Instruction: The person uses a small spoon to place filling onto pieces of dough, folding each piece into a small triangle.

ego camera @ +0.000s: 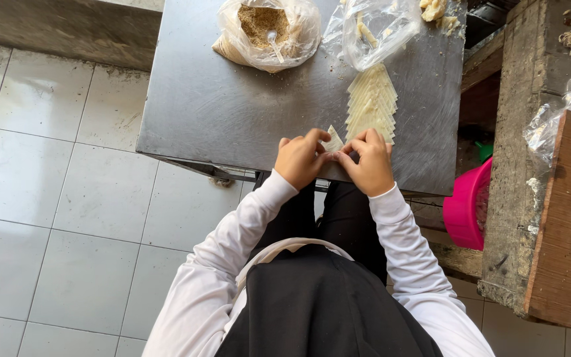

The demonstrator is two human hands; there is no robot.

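My left hand [301,158] and my right hand [368,162] meet at the near edge of a grey metal table [232,99]. Both pinch one small pale square dough wrapper [333,141] between their fingertips. Just beyond my right hand lies a fanned row of several more pale wrappers [371,102], stacked and overlapping toward the far side. White sleeves cover both arms.
A clear plastic bag of brown crumbly filling with a white spoon [269,30] sits at the table's far side. A second clear bag [371,26] lies beside it. A pink plastic tub [467,205] and a rough wooden bench [536,165] stand to the right. The floor is tiled.
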